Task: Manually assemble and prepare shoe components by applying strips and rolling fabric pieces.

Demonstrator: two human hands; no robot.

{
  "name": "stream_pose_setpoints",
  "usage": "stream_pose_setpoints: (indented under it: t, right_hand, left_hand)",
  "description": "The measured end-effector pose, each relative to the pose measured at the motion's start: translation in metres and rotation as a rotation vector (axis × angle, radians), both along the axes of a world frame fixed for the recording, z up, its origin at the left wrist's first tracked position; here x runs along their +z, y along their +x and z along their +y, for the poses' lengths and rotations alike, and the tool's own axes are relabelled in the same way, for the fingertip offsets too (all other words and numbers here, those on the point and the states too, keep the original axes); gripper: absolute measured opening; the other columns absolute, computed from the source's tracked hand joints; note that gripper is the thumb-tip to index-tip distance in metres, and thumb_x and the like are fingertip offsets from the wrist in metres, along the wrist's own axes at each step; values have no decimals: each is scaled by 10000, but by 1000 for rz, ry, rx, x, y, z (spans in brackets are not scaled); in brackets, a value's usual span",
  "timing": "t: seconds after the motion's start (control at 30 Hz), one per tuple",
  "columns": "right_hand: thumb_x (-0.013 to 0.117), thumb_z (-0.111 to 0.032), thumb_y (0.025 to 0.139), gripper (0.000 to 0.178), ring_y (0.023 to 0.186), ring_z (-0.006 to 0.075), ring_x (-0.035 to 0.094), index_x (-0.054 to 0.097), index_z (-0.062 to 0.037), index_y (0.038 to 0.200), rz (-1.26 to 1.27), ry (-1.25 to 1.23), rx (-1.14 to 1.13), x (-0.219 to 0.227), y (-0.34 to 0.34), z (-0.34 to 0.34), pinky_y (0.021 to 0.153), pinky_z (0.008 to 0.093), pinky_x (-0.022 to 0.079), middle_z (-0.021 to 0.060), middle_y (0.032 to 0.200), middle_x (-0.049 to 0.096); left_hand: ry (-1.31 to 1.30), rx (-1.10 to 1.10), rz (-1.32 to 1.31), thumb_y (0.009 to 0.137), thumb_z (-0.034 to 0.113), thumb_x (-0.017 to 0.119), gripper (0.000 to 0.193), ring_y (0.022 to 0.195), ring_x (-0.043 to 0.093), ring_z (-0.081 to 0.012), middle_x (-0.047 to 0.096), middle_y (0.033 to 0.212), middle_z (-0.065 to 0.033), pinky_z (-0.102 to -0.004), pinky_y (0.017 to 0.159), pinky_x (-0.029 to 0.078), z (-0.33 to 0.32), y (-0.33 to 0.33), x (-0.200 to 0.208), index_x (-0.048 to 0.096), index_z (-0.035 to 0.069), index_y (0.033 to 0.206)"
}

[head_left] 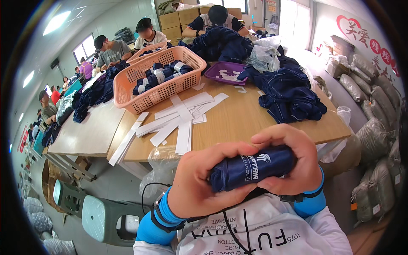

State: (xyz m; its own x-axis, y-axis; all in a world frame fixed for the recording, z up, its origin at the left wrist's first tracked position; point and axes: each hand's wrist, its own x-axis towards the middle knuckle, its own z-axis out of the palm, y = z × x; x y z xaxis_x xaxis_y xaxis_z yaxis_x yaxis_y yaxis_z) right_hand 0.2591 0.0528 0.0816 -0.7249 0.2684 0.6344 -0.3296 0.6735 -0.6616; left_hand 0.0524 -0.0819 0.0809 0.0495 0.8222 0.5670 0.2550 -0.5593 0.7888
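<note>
The person's left hand [193,176] and right hand [304,159] face each other, wrists bent inward, curled fingers clasping opposite ends of a navy fabric roll [250,168].

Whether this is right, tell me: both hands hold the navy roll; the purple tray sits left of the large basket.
Not left: the head view shows the purple tray right of the large basket. Left hand and right hand hold the navy roll.

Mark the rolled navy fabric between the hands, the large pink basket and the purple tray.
Rolled navy fabric [253,168]: head view, middle of its printed side.
Large pink basket [165,92]: head view, near side wall.
Purple tray [227,66]: head view, bare far inner side.
</note>
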Motion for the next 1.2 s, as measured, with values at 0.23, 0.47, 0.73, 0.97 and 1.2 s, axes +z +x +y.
stream_pose_setpoints:
  t: [0.23, 0.47, 0.73, 0.97, 1.2]
  right_hand:
    - [921, -271, 821, 679, 1016, 366, 765, 638, 33, 1359, -127, 75, -44, 10, 3, -13, 904, 377, 583, 182, 1145, 759]
    - [959, -339, 785, 863, 1044, 306, 776, 610, 91, 1447, -98, 104, -37, -8, -8, -5, 954, 358, 561, 191, 1169, 771]
    - [945, -227, 802, 747, 1069, 311, 762, 649, 64, 1424, -88, 48, 56, -14, -10, 5, 960, 368, 557, 195, 1197, 767]
    - [825, -82, 899, 478, 1088, 209, 739, 707, 22, 1351, 82, -16, -137, -31, -3, 10, 957, 335, 553, 152, 1200, 775]
    - [778, -97, 978, 487, 797, 51, 629, 643, 23, 1430, -36, -428, -196, -63, -11, 30, 720, 234, 530, 50, 1042, 727]
  left_hand:
    - [-60, -80, 9, 833, 31, 874, 481, 1003, 720, -112, 777, 1111, -107, -283, 905, 570, 6, -7, -10, 697, -17, 1278]
    - [-124, -32, 19, 836, 54, 839, 464, 989, 725, -121, 775, 1085, -106, -287, 886, 572, 1, -8, -10, 694, -17, 1271]
    - [-103, 71, 79, 862, 42, 780, 522, 837, 696, -162, 715, 998, -111, -301, 763, 570, 0, -6, -19, 591, -11, 1346]
    - [-321, -34, -111, 860, 19, 737, 590, 1106, 645, -168, 664, 1252, -121, -296, 971, 486, -19, -26, -17, 538, -20, 1415]
    - [-23, 400, 684, 821, 88, 763, 550, 1320, 594, -367, 634, 1397, -166, -437, 1112, 466, -10, -100, -43, 639, 46, 1355]
